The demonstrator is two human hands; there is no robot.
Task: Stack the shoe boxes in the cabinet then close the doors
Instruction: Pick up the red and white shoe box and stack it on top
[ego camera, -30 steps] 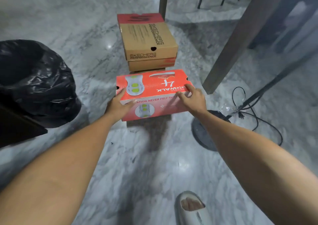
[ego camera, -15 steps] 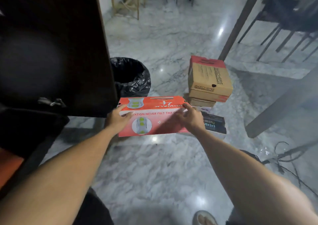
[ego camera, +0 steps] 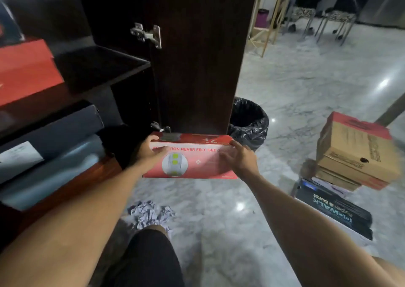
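Observation:
I hold a red shoe box [ego camera: 197, 161] in the air in front of me, just before the lower edge of the open dark cabinet door [ego camera: 197, 56]. My left hand [ego camera: 151, 153] grips its left end and my right hand [ego camera: 240, 158] grips its right end. The cabinet [ego camera: 98, 67] stands open at the left, with a red box [ego camera: 26, 69] on an upper shelf and dark and pale blue boxes [ego camera: 50, 155] stacked lower down. On the floor at the right sits a stack of brown boxes [ego camera: 355, 153] over a black box [ego camera: 333, 207].
A bin with a black bag [ego camera: 249, 122] stands behind the door. Crumpled paper [ego camera: 151, 213] lies on the marble floor near my knee. Chairs and a wooden frame [ego camera: 269, 19] stand at the back right.
I have turned left with the red box, from the floor stack towards the cabinet. The open door and shelves have come into view; the box stack now lies at my right.

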